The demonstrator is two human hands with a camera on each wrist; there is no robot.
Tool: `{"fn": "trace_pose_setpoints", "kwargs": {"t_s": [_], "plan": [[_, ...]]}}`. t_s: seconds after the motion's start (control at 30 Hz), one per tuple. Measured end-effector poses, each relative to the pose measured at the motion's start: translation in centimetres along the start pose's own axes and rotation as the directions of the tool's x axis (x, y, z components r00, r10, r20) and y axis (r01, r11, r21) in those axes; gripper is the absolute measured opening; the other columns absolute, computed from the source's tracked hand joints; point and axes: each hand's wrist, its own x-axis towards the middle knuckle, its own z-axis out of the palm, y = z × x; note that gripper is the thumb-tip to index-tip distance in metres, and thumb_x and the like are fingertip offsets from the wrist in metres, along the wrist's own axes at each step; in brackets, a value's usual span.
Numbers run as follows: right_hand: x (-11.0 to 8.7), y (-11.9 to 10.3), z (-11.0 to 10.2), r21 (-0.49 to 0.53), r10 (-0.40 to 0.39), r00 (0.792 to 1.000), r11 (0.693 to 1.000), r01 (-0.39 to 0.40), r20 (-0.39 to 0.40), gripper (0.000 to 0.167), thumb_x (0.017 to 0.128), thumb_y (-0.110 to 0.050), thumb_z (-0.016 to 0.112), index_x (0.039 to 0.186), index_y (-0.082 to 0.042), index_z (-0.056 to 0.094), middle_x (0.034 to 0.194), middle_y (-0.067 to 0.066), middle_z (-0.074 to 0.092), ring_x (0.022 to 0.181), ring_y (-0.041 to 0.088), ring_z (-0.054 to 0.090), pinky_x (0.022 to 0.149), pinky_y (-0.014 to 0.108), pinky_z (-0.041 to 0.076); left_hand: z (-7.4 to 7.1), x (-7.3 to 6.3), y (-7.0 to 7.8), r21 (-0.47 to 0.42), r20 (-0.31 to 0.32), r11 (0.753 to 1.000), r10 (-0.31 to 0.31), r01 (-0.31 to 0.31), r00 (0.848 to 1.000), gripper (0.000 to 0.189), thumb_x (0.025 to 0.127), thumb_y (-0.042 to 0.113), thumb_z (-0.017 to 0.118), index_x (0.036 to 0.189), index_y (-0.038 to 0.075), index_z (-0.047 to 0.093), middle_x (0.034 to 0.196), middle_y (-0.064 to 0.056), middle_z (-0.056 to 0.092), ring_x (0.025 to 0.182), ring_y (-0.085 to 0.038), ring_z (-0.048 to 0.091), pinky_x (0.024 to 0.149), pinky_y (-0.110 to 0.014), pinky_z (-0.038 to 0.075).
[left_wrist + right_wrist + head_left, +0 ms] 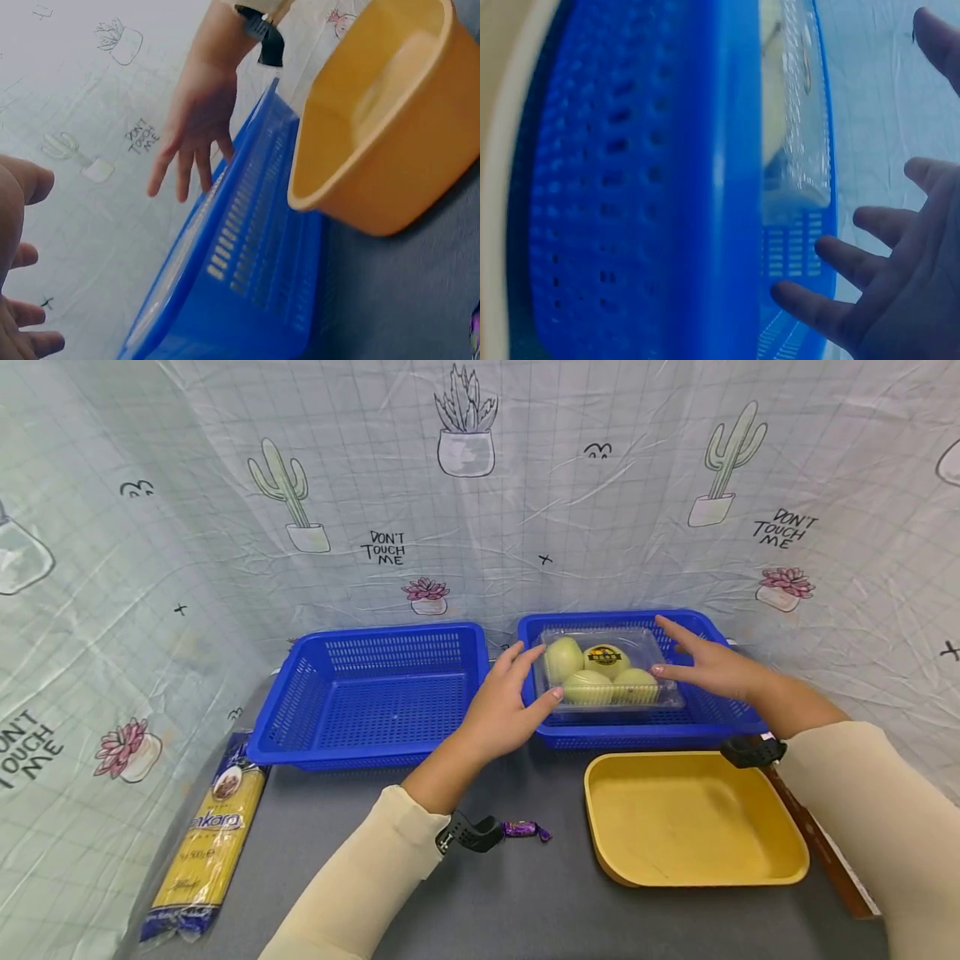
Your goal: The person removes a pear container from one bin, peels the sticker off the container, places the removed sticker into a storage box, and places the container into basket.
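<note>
A clear plastic box of pale green apples [596,670], with a dark and yellow label on its lid, lies inside the right blue basket [645,731]. My left hand [510,706] hovers at the box's left side, fingers spread and holding nothing. Over the right part of that basket is my right hand [712,668], fingers apart, its thumb near the box's right edge. In the right wrist view, the right hand [885,277] appears beside the basket rim with bare, spread fingers, and part of the box [799,112] shows inside.
The left blue basket [397,710] stands beside the right one. A yellow tub [693,818] sits in front, with a brown wooden strip [825,860] along its right. A purple-wrapped candy [521,829] and a packet of spaghetti [210,835] lie on the table. Printed cloth hangs behind.
</note>
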Motion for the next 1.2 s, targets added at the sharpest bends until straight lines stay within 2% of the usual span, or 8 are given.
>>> {"fn": "trace_pose_setpoints", "kwargs": {"t_s": [0.23,0.37,0.57,0.7,0.83,1.03,1.2], "plan": [[1.7,1.3,-1.1,0.198,0.029,0.998,0.979,-0.041,0.063,0.089,0.113,-0.040,0.053,0.172,-0.019,-0.011,0.173,0.033,0.005,0.153,0.061,0.015,0.114,0.081,0.021,1.8,0.0,0.5,-0.045,-0.008,0.997,-0.058,0.058,0.998,0.071,0.106,0.047,0.062,0.168,0.022,0.037,0.177,-0.015,0.017,0.158,-0.040,0.028,0.120,-0.064,0.034],[2.4,2.1,-1.8,0.250,0.058,0.992,0.965,-0.085,0.114,0.086,0.114,-0.046,0.046,0.172,-0.018,-0.010,0.172,0.036,0.005,0.152,0.063,0.014,0.111,0.082,0.026,3.0,-0.2,0.7,-0.078,-0.021,0.992,-0.104,0.102,0.994,0.071,0.106,0.049,0.062,0.168,0.024,0.036,0.178,-0.013,0.012,0.160,-0.040,0.024,0.120,-0.064,0.033],[3.3,2.5,-2.7,0.256,0.108,0.975,0.954,-0.157,0.193,0.085,0.114,-0.046,0.046,0.172,-0.017,-0.009,0.173,0.034,0.002,0.152,0.063,0.014,0.113,0.080,0.026,4.6,-0.5,0.5,-0.121,-0.089,0.981,-0.160,0.149,0.983,0.070,0.107,0.044,0.062,0.167,0.020,0.037,0.178,-0.015,0.007,0.159,-0.043,0.022,0.120,-0.065,0.033],[3.8,2.6,-3.0,0.229,0.128,0.968,0.957,-0.177,0.214,0.084,0.114,-0.048,0.047,0.173,-0.013,-0.003,0.173,0.034,0.000,0.151,0.063,0.017,0.113,0.080,0.027,5.7,-0.8,0.2,-0.143,-0.128,0.968,-0.223,0.205,0.966,0.065,0.107,0.041,0.063,0.164,0.019,0.041,0.178,-0.015,0.009,0.157,-0.044,0.027,0.119,-0.064,0.035],[4.3,2.8,-3.1,0.193,0.136,0.962,0.964,-0.184,0.239,0.081,0.114,-0.047,0.046,0.172,-0.009,0.004,0.172,0.034,0.005,0.151,0.062,0.020,0.112,0.079,0.029,6.5,-1.0,-0.1,-0.148,-0.140,0.956,-0.273,0.253,0.952,0.062,0.106,0.038,0.064,0.162,0.020,0.045,0.177,-0.015,0.013,0.155,-0.043,0.033,0.118,-0.062,0.037],[5.5,3.4,-2.7,0.157,0.140,0.961,0.971,-0.180,0.239,0.087,0.112,-0.050,0.051,0.173,-0.011,0.004,0.173,0.033,0.008,0.151,0.062,0.019,0.111,0.080,0.030,7.3,-1.0,-0.9,-0.156,-0.143,0.952,-0.286,0.264,0.947,0.058,0.107,0.035,0.063,0.161,0.017,0.047,0.174,-0.018,0.022,0.151,-0.042,0.040,0.118,-0.061,0.038],[6.5,4.6,-1.5,0.206,0.096,0.970,0.968,-0.143,0.224,0.083,0.112,-0.045,0.052,0.174,-0.019,0.003,0.174,0.030,0.006,0.153,0.060,0.017,0.112,0.081,0.026,7.7,-1.3,-2.0,-0.168,-0.147,0.955,-0.270,0.245,0.951,0.056,0.107,0.035,0.063,0.159,0.018,0.050,0.166,-0.016,0.040,0.148,-0.036,0.046,0.119,-0.056,0.039]]}}
